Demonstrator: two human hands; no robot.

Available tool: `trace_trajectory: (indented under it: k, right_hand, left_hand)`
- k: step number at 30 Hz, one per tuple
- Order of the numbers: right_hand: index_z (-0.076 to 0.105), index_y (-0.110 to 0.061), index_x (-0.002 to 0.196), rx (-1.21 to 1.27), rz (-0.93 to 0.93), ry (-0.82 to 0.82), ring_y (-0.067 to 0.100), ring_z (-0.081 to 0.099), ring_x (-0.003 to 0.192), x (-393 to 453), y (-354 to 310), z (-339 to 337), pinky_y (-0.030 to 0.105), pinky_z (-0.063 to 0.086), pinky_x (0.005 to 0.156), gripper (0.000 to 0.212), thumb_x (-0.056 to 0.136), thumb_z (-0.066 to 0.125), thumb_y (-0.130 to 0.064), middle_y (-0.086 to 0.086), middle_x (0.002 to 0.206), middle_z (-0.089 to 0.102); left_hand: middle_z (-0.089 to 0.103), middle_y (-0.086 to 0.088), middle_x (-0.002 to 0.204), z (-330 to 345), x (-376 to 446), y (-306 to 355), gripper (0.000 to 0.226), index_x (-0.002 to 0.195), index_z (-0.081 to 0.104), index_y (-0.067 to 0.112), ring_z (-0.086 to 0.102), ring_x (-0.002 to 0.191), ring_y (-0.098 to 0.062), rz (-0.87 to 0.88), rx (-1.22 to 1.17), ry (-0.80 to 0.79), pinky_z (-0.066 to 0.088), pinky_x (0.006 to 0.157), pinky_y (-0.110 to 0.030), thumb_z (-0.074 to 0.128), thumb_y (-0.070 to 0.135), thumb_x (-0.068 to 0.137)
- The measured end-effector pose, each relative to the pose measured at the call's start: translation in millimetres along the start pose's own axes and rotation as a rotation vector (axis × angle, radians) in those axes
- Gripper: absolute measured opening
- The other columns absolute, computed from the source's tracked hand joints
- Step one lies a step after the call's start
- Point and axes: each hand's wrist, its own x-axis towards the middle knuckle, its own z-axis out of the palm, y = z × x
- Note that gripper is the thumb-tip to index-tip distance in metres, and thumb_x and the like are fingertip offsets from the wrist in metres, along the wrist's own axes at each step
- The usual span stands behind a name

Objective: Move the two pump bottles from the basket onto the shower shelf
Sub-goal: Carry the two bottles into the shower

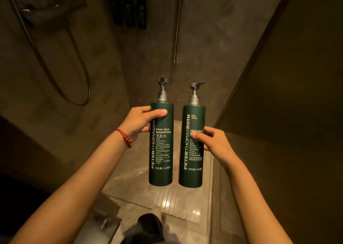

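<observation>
Two tall dark green pump bottles with grey pumps hang upright in the air, side by side, above the shower floor. My left hand [140, 122] grips the upper part of the left bottle [161, 151], whose label reads shampoo. My right hand [211, 141] holds the right bottle [192, 162] around its middle, thumb across the label. A red string bracelet circles my left wrist. No basket is in view. High on the back wall, three dark bottles [128, 6] stand in a row, blurred.
A shower hose [61, 87] loops down the left wall below a dark fixture [50, 10]. A thin metal rail [177, 30] runs down the back wall. Shiny tiled floor [167, 203] lies below, with a dark shoe [148, 223] at the bottom. A wall edge rises on the right.
</observation>
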Motion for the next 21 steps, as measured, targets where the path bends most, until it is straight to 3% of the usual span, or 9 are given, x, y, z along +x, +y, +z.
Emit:
trace_trajectory:
  k: [5,10,15,21]
  right_hand:
    - [0.066,-0.023,0.089,0.032,-0.018,0.030,0.015,0.067,0.085,93,-33,-5,0.031,0.053,0.077,0.019,0.072,0.069,-0.031,-0.001,0.088,0.071]
    - [0.068,-0.023,0.084,0.038,-0.056,0.022,0.014,0.067,0.081,172,-55,-15,0.033,0.053,0.076,0.013,0.073,0.069,-0.030,-0.001,0.085,0.071]
    - [0.069,-0.023,0.083,0.042,-0.100,-0.068,0.009,0.067,0.078,260,-66,-22,0.023,0.053,0.069,0.012,0.072,0.070,-0.028,-0.006,0.080,0.072]
    - [0.070,-0.020,0.084,0.016,-0.142,-0.289,0.005,0.066,0.073,380,-85,-21,0.016,0.050,0.060,0.011,0.073,0.070,-0.024,-0.009,0.074,0.073]
  left_hand:
    - [0.072,0.009,0.069,-22,88,39,0.010,0.077,0.070,0.020,0.067,0.071,-0.004,0.024,0.023,-0.033,0.052,0.056,-0.019,0.070,0.024,0.067]
    - [0.072,0.010,0.062,-38,156,61,0.009,0.074,0.070,0.019,0.066,0.064,-0.004,0.042,0.015,0.008,0.049,0.048,-0.015,0.071,0.024,0.067]
    - [0.067,0.007,0.055,-52,214,68,0.010,0.078,0.069,0.014,0.059,0.049,-0.003,0.048,-0.046,0.150,0.034,0.035,-0.008,0.069,0.020,0.070]
    - [0.068,0.011,0.057,-73,281,79,0.005,0.073,0.069,0.018,0.062,0.056,-0.002,0.069,-0.071,0.398,0.046,0.047,-0.012,0.069,0.022,0.069]
